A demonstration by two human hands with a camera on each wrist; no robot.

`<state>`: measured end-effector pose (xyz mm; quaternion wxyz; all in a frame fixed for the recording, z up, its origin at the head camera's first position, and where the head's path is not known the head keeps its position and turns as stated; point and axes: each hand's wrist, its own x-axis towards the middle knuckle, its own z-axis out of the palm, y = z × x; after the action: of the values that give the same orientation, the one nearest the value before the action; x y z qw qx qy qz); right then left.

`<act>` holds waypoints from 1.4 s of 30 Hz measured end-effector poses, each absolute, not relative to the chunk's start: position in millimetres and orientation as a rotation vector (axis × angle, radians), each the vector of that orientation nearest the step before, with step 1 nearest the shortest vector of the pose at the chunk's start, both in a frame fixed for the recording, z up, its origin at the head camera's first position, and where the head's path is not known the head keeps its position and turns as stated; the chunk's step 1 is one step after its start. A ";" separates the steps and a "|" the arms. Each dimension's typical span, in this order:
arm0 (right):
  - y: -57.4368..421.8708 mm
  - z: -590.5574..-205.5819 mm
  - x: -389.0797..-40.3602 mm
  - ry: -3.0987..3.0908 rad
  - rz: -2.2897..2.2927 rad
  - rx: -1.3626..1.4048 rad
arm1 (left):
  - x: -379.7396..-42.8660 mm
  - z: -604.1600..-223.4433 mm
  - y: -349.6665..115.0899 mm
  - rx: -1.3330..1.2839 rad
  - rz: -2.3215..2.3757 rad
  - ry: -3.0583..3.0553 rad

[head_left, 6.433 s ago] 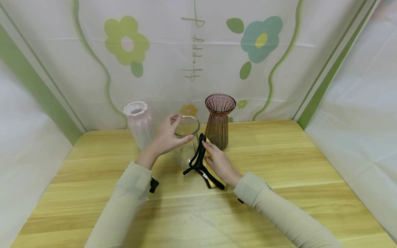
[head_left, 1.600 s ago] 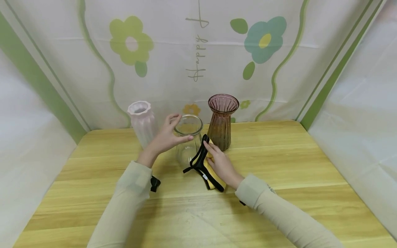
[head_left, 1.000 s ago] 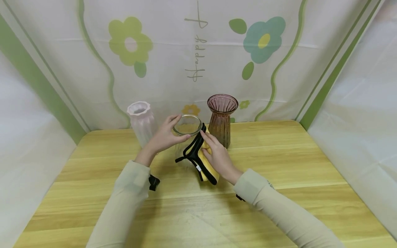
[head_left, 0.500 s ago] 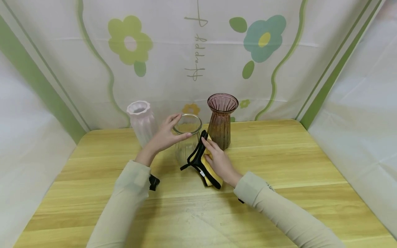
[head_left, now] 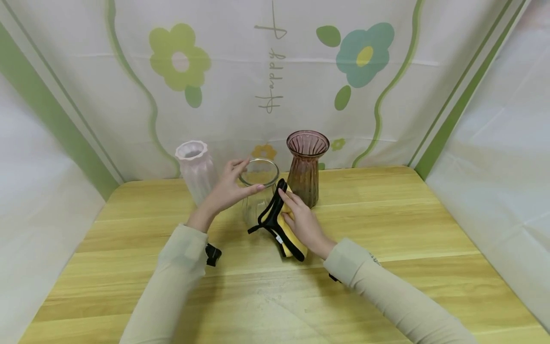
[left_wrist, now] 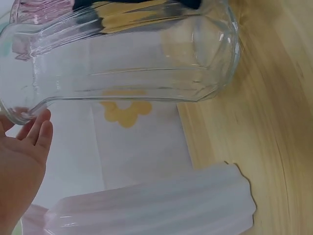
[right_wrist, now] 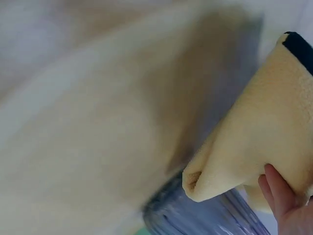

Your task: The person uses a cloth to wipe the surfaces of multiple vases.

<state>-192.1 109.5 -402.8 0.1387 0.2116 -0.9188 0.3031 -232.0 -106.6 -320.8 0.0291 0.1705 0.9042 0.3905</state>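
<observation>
A clear glass vase (head_left: pixel 256 208) stands upright in the middle, toward the back of the wooden table. My left hand (head_left: pixel 227 188) holds it at the rim, thumb on the near side and fingers on the far side. In the left wrist view the fingertips (left_wrist: pixel 43 128) meet the flared lip. My right hand (head_left: pixel 305 224) grips a folded yellow cloth (head_left: pixel 289 234) with black edging and a small white tag. The cloth lies against the vase's right side and hides part of it. Its fuzzy yellow face fills much of the right wrist view, fingers (right_wrist: pixel 279 188) pressed into it.
Close on the left stands a tall pinkish-white ribbed vase (head_left: pixel 195 167). A ribbed purple-to-brown glass vase (head_left: pixel 305 179) is just right of the cloth. A white curtain (head_left: pixel 275 71) with printed flowers hangs behind the wooden table (head_left: pixel 386 286).
My right hand has slid the cloth up the vase's side, then back down to about its former height. The left hand stays at the rim, and the vases keep their places.
</observation>
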 end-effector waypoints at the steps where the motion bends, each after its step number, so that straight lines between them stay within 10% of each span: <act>1: 108.4 -399.6 -193.1 -2.637 0.891 0.614 | -232.1 -320.6 -107.2 0.530 1.206 2.790; 42: 106.0 -390.5 -197.5 -2.591 0.944 0.606 | -233.1 -327.0 -99.4 0.517 1.267 2.740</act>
<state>-197.5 106.0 -390.5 0.1582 0.2119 -0.9061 0.3302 -233.1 -99.4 -327.0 0.0393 0.1687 0.8940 0.4133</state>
